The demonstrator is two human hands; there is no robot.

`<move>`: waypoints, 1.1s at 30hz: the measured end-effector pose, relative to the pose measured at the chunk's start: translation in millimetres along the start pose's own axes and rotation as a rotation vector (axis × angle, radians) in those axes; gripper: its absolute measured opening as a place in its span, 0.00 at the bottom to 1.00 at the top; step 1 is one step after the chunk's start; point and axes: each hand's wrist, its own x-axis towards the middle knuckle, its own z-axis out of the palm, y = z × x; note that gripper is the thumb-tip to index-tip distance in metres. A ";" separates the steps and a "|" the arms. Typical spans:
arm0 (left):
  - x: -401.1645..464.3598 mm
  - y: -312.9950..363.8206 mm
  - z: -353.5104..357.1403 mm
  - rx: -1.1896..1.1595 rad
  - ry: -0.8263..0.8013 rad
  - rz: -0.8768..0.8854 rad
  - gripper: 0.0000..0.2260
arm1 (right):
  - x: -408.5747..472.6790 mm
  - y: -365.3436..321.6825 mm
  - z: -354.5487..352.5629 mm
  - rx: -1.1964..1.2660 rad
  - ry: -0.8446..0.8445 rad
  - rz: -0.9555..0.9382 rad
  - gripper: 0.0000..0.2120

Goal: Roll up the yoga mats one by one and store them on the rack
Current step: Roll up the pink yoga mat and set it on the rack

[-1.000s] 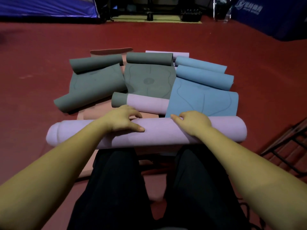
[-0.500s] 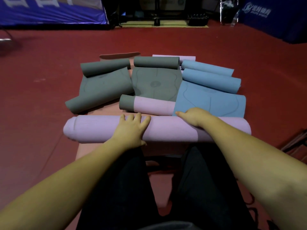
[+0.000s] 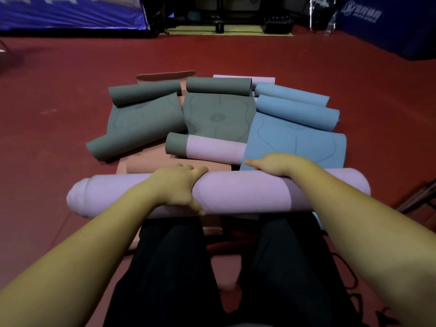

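While the rolled lilac yoga mat lies crosswise on the red floor near the person's knees, the left hand grasps its middle, fingers over its far side, thumb near. The right hand curls over its far edge right of centre; grey mats and blue mats lie beyond.

white print on blue banner, unreadable

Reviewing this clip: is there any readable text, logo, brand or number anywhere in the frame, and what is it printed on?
Blue banner, top right: a round white logo and a line of white characters, too blurred to read.
Blue banner, top left: parts of large white letters, cut off by the frame edge, unreadable.
Yoga mats, such as the blue mat: only curved line patterns, no text.
No numbers visible.
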 end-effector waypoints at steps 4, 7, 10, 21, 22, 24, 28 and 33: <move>15.1 -8.4 -9.8 -0.199 -0.114 0.000 0.40 | 3.4 3.4 2.7 -0.051 0.253 -0.039 0.25; 27.5 -14.5 -14.2 -0.300 -0.212 -0.021 0.41 | -4.0 8.7 7.5 -0.071 0.344 -0.074 0.25; 39.6 -20.6 -18.6 -0.427 -0.309 -0.050 0.40 | -10.8 15.2 18.7 -0.097 0.368 -0.095 0.28; 56.4 -23.7 -24.5 -0.679 -0.444 -0.125 0.30 | -9.2 11.6 46.4 -0.255 0.547 -0.019 0.31; 55.3 -25.2 -21.7 -0.657 -0.387 -0.105 0.31 | -7.5 11.4 44.6 -0.245 0.544 -0.020 0.31; 50.2 -28.6 -14.6 -0.494 -0.202 -0.042 0.36 | -4.1 10.7 41.1 -0.213 0.522 -0.008 0.31; 26.8 -23.2 16.0 -0.131 0.242 0.035 0.40 | 4.0 9.8 34.1 -0.163 0.409 0.007 0.32; 7.6 2.8 68.0 0.301 0.408 -0.060 0.52 | 11.9 6.2 27.2 -0.157 0.311 0.010 0.33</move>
